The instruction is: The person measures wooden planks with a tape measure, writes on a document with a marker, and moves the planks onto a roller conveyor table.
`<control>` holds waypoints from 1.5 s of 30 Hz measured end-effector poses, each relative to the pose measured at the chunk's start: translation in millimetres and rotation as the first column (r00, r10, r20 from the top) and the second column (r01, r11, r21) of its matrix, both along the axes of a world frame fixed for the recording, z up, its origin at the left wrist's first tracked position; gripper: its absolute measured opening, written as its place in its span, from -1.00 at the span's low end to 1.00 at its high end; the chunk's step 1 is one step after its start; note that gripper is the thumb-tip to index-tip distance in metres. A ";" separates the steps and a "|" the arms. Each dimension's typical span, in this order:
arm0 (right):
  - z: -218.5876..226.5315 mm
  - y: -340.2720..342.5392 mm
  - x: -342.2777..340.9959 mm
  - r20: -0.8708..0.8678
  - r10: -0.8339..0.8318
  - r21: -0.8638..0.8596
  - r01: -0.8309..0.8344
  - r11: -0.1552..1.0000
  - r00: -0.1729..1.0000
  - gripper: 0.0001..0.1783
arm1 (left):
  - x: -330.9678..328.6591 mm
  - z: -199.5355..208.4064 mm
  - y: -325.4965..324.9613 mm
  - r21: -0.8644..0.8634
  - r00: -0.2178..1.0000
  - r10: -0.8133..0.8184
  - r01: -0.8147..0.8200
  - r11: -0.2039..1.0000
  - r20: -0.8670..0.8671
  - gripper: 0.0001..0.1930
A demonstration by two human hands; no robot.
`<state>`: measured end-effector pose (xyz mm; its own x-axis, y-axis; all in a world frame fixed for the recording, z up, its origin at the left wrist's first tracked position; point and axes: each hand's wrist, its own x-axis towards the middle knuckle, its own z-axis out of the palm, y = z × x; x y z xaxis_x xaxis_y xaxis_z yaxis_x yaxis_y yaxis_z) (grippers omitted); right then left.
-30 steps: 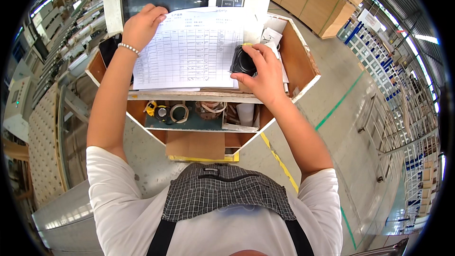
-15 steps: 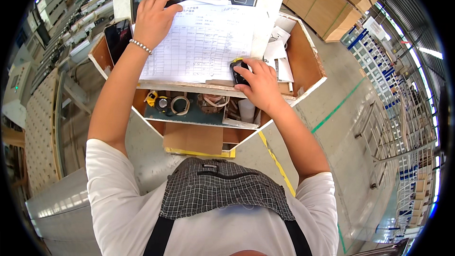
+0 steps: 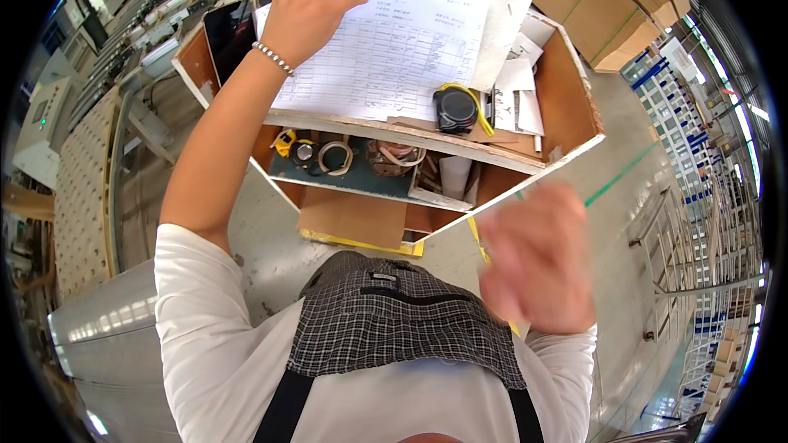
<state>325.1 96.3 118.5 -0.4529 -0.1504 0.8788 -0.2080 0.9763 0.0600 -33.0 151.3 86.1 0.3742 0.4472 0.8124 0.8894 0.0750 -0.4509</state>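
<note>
Printed paper sheets (image 3: 373,53) with a table on them lie on the upper surface of a wooden stand (image 3: 566,143). My left hand (image 3: 305,15) rests on their upper left part, fingers spread and apparently holding nothing. A black tape measure (image 3: 455,110) with a yellow edge stands at the papers' lower right corner, touched by neither hand. My right hand (image 3: 540,256) is raised near my chest, off the stand. Motion smears its fingers, so whether it holds anything is unclear.
A dark phone-like device (image 3: 230,37) leans at the stand's left side. White cards (image 3: 517,78) fill its right compartment. The shelf below holds a yellow-black tape measure (image 3: 285,142), a tape roll (image 3: 335,157) and a white cup (image 3: 454,176). Cardboard stacks (image 3: 603,12) stand behind.
My right hand has let go of the black tape measure and drawn back toward my chest. My left hand stays on the papers. The whole view has shifted a little.
</note>
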 end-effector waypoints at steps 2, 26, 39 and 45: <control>-6.4 -23.7 16.4 -0.082 0.086 0.005 -0.086 0.996 0.993 -0.70 | 19.0 6.5 2.0 0.000 0.999 -0.036 0.036 0.999 -0.021 -0.78; -8.5 -33.4 -36.1 0.101 -0.081 -0.100 0.091 0.991 0.992 -0.69 | 74.5 -53.4 -61.8 -0.008 0.947 -0.247 0.254 0.967 0.204 -0.74; 5.7 50.1 67.2 0.256 -0.186 -0.277 0.256 0.926 0.949 -0.69 | 41.4 -187.3 -170.0 -0.158 0.814 0.098 -0.008 0.987 0.572 -0.73; 12.5 47.9 79.6 -0.411 -0.183 -0.203 0.106 0.973 0.893 -0.79 | 41.1 -256.6 -166.4 -0.314 0.708 0.236 -0.021 0.949 0.665 -0.77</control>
<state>404.7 144.2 131.1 -0.0363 0.0572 0.9977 -0.0558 0.9967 -0.0592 8.1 -15.1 -170.6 -0.3179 0.6819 0.6587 0.9465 0.1874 0.2628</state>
